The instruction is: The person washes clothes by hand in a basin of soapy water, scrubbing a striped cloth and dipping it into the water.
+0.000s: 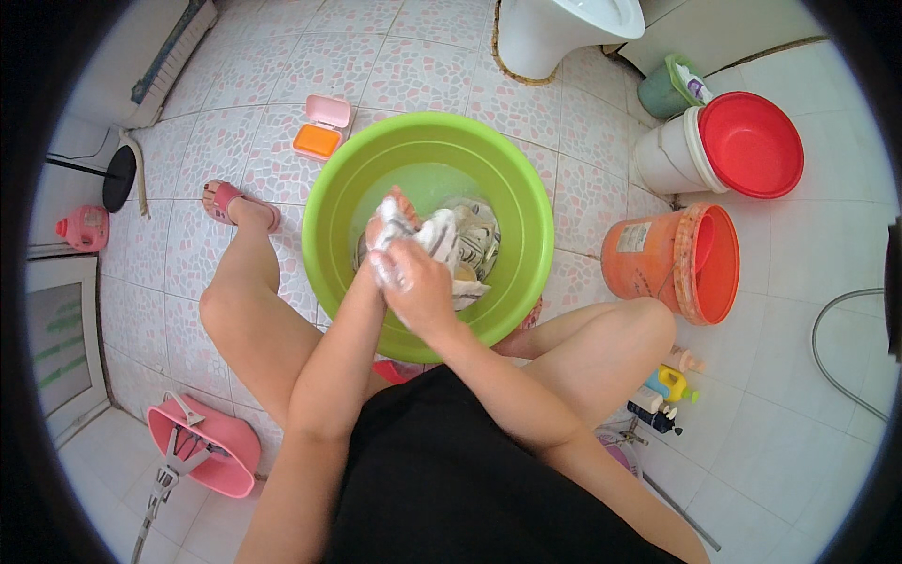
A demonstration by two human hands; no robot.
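Before me on the tiled floor stands a large lime-green plastic basin (525, 211) with cloudy, soapy water (394, 185) in it. Over the water, my left hand (399, 208) grips one part of a white cloth with dark stripes (438, 238). My right hand (421, 285), its thumb covered in suds, is closed on the same cloth, close against my left wrist. Part of the cloth between the hands is hidden by my fingers. More wet striped fabric (479, 240) lies bunched at the right side of the basin's bottom.
An open pink soap box (329, 111) with an orange soap bar (316, 142) sits beyond the basin. To the right are an orange bucket (638, 257), a white bucket (662, 155) and a red basin (750, 144). A pink mop bucket (236, 451) stands at left; a toilet (539, 42) is ahead.
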